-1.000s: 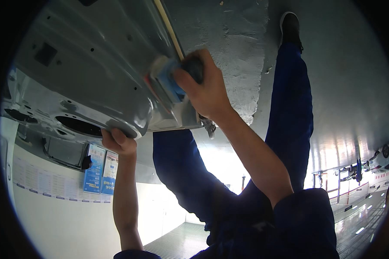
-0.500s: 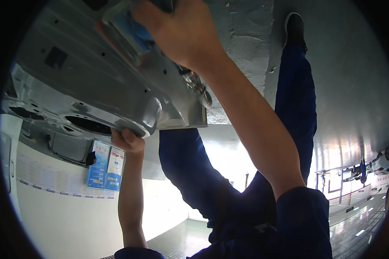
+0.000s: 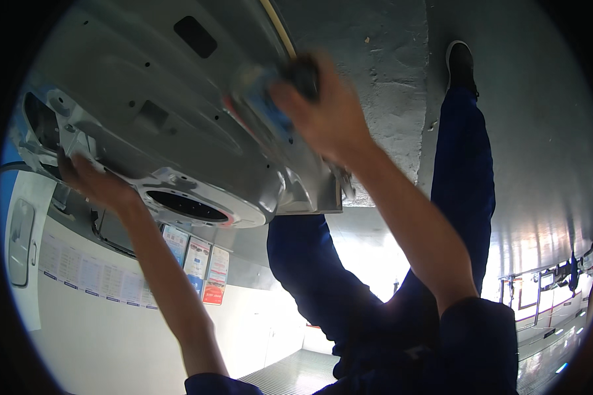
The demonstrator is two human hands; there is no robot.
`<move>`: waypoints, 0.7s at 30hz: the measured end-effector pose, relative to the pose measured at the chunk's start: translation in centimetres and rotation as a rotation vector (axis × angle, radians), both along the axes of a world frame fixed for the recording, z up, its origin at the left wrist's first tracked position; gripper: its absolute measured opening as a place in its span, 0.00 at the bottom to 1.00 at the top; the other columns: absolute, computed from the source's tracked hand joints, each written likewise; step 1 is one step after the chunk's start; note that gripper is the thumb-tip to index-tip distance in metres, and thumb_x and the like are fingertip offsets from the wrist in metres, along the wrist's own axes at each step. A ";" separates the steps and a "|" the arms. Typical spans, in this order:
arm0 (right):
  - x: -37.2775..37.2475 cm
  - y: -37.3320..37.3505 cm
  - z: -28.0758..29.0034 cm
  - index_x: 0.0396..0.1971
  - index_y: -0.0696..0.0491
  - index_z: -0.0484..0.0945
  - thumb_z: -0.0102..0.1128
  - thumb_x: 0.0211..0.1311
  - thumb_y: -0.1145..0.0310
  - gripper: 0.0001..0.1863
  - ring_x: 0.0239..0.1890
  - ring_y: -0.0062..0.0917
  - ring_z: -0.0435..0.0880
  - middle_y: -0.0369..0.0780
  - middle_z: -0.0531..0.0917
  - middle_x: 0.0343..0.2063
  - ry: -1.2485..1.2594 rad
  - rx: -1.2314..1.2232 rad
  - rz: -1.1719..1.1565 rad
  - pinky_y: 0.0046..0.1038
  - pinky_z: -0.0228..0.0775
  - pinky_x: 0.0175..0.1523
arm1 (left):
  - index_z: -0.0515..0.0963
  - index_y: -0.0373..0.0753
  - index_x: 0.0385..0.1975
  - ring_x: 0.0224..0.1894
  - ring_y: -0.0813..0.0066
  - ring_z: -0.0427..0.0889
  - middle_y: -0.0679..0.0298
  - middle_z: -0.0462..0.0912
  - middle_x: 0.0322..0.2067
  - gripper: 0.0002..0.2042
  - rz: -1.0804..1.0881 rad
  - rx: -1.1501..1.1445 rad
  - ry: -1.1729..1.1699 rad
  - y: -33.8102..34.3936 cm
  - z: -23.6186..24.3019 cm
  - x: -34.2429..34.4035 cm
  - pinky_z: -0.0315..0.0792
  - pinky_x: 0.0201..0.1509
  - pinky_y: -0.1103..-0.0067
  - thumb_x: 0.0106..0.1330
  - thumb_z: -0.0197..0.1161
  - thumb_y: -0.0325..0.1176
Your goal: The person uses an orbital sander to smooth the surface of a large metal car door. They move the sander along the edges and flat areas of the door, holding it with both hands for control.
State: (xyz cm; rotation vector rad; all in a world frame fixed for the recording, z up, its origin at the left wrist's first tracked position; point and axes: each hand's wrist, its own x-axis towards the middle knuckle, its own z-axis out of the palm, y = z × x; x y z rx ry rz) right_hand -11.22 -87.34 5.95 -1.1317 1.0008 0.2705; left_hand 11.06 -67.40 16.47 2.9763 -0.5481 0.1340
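Note:
A large grey car door panel point(image 3: 191, 131), with holes, creases and an oval opening, fills the upper left. My right hand point(image 3: 329, 118) is wrapped round a blurred blue sanding block point(image 3: 270, 99) with a dark top and reddish edge, which is on or just over the panel's surface near its cream-edged side. My left hand point(image 3: 99, 184) is at the panel's left end, beside cutouts in the metal, its blurred fingers stretched out toward the edge. Whether those fingers press on the metal I cannot tell.
My dark-blue trousered legs point(image 3: 461, 164) and a dark shoe point(image 3: 460, 66) lie against the grey floor point(image 3: 534, 145). At left are a white door point(image 3: 26, 250), a wall with paper sheets and posters point(image 3: 197, 263). Workshop equipment point(image 3: 560, 276) stands far right.
My left hand has left the oval opening and moved up and leftward. My right hand swung up-left with the block, then back down-right. The view has shifted slightly.

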 end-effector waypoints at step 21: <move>-1.9 0.1 -0.7 0.45 0.56 0.73 0.66 0.53 0.55 0.25 0.40 0.43 0.85 0.51 0.82 0.36 0.050 -0.001 0.185 0.37 0.75 0.46 | 0.65 0.45 0.67 0.61 0.53 0.74 0.51 0.67 0.65 0.27 -0.240 0.029 0.106 3.2 -2.8 4.7 0.78 0.54 0.65 0.67 0.48 0.44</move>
